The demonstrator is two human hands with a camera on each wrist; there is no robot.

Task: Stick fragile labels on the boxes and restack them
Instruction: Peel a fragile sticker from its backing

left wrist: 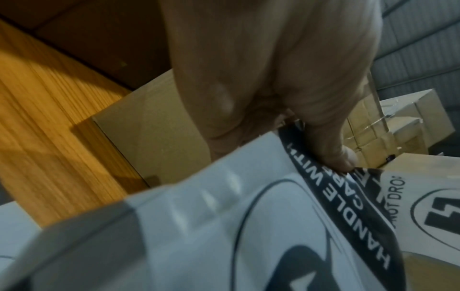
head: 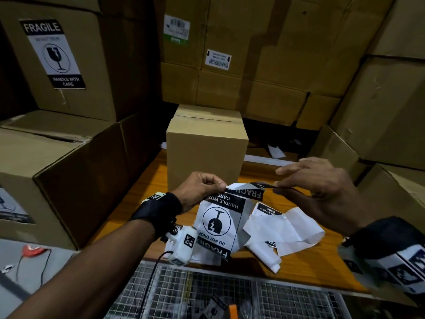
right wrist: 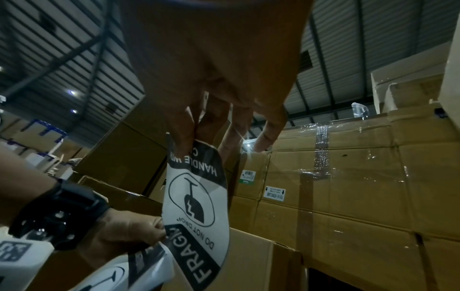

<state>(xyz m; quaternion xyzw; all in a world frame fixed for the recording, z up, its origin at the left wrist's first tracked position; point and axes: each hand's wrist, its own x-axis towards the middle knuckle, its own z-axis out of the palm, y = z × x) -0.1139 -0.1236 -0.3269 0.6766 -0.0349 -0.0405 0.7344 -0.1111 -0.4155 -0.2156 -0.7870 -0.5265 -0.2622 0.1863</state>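
L hand [head: 197, 189] pinched sheet [head: 220, 224]; R hand [head: 322, 192] pinched label [right wrist: 196, 196] end, peeling; box [head: 207, 148] just beyond both

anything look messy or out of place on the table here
Yes: crumpled white backing sheets lie loose and curled on the wooden table, near the small unlabelled box. Above them both hands peel a fragile label, which is expected.

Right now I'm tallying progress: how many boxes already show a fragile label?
2: the upper-left stacked box bears one; the lower-left box shows part of another at the frame edge. Others may be hidden.
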